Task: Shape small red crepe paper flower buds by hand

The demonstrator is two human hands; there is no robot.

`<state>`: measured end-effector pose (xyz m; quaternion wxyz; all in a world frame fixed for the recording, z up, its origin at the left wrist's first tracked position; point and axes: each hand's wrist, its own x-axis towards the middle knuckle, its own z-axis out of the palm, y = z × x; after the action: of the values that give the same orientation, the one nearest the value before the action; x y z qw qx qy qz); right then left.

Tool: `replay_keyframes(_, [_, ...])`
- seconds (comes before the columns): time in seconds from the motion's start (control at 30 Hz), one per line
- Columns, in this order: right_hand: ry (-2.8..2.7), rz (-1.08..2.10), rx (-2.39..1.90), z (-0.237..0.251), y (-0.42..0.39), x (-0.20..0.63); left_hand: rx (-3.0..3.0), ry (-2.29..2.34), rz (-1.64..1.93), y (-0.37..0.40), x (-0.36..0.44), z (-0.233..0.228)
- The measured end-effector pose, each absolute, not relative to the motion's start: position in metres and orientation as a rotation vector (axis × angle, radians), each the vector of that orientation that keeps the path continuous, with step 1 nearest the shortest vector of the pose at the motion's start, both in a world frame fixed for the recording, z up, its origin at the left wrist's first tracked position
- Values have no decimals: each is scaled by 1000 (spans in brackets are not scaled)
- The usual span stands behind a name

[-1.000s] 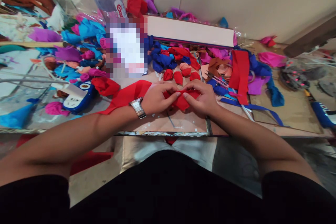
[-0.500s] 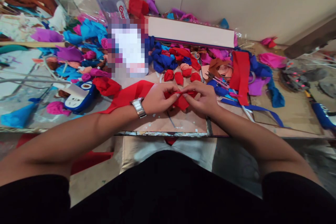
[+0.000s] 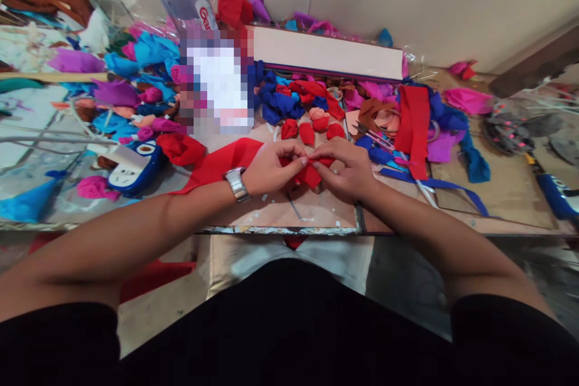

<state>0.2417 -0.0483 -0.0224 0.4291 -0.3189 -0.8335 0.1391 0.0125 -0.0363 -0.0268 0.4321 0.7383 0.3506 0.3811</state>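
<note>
Both your left hand (image 3: pixel 274 167) and right hand (image 3: pixel 347 169) pinch a red piece (image 3: pixel 309 177) between thumb and forefinger, near small red bundles (image 3: pixel 307 134).

"What lies directly on our worktable (image 3: pixel 335 210)?"
"We see a large red sheet (image 3: pixel 226 160), a few small red buds (image 3: pixel 307 134), and a thin dark stick (image 3: pixel 294 207) near the worn front edge (image 3: pixel 280 230)."

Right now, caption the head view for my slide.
Left hand and right hand pinch red material above a cluttered table.
</note>
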Motion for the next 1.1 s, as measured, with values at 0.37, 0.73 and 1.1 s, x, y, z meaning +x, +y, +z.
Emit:
replay_keyframes(0.37, [-2119, 258, -819, -22, -46, 243, 1865, 899, 963, -35, 14, -27])
replay_keyframes(0.73, [-2123, 262, -867, -21, -48, 242, 1885, 886, 989, -36, 14, -27])
replay_keyframes(1.1, [-2106, 335, -938, -25, -49, 242, 1990, 939, 1019, -39, 14, -25])
